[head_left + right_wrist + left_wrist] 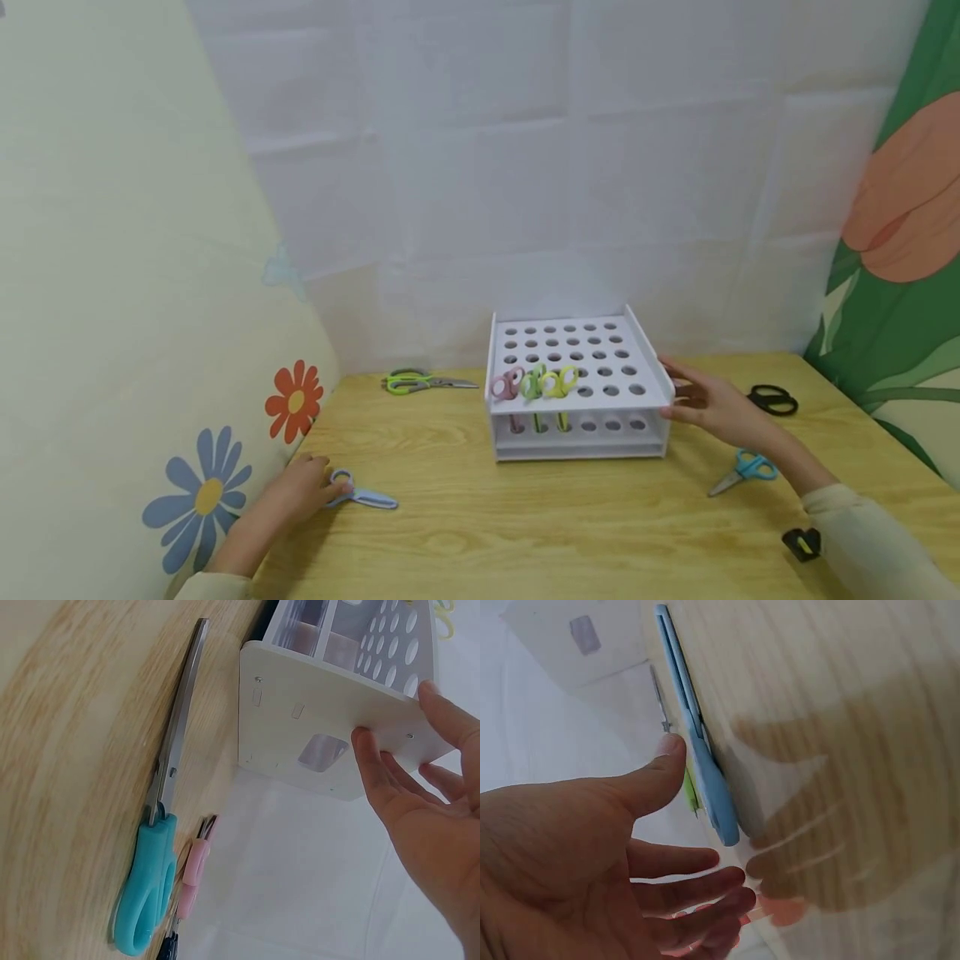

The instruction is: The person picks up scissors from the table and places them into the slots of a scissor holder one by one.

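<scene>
Light blue scissors (363, 497) lie on the table at the left. My left hand (302, 490) is at their handle, thumb and fingers apart on either side of it in the left wrist view. A white rack (577, 450) with rows of round holes stands in the middle. Pink scissors (507, 383), green scissors (532, 382) and yellow scissors (559, 382) stand blade-down in its front row. My right hand (723, 408) touches the rack's right side panel (300, 712), fingertips on the outer face, thumb at the front edge.
Turquoise scissors (742, 472), black-handled scissors (774, 400) and a small black piece with yellow (802, 543) lie on the right. More pink scissors (193, 870) lie beyond the turquoise ones. Green-handled shears (420, 382) lie at the back left, near the white backdrop (450, 183).
</scene>
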Demonstrator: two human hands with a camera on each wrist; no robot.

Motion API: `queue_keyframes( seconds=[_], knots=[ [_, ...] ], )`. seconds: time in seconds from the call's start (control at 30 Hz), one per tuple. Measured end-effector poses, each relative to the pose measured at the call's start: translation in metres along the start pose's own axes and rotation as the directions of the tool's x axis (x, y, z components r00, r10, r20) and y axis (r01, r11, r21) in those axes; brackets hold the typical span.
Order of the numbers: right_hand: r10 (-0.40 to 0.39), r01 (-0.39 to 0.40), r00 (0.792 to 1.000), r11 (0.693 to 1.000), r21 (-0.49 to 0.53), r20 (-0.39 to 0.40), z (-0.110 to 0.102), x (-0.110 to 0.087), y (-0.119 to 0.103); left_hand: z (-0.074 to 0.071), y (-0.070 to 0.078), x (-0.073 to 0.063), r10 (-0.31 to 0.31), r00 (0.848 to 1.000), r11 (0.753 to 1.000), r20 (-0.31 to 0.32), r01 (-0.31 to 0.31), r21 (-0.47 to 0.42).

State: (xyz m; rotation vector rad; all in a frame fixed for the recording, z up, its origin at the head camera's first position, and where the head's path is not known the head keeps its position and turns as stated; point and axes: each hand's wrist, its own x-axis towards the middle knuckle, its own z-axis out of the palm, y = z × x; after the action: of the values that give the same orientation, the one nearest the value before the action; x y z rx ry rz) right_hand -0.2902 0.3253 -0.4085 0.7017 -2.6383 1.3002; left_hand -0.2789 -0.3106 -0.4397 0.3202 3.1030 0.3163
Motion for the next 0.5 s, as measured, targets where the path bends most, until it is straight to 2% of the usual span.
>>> queue_keyframes(
  seconds=[0.17, 0.3, 0.5],
  knots=[
    [-0.008, 0.008, 1.000, 1.000, 0.011, 0.001, -0.0013, -0.0005, -0.0024, 0.0008, -0.0023, -0.0048, -0.027, 1.000, 0.998, -0.008, 0.027, -0.063],
    [-0.014, 0.014, 1.000, 1.000, 0.009, 0.000, -0.0004, -0.0003, -0.0020, 0.0012, -0.0035, -0.0056, -0.005, 1.000, 0.998, -0.005, 0.005, -0.058],
    [-0.016, 0.016, 1.000, 1.000, 0.019, 0.004, 0.0000, 0.0009, -0.0011, 0.0034, -0.0059, -0.0050, -0.008, 1.000, 0.997, -0.009, 0.008, -0.077]
  ],
)
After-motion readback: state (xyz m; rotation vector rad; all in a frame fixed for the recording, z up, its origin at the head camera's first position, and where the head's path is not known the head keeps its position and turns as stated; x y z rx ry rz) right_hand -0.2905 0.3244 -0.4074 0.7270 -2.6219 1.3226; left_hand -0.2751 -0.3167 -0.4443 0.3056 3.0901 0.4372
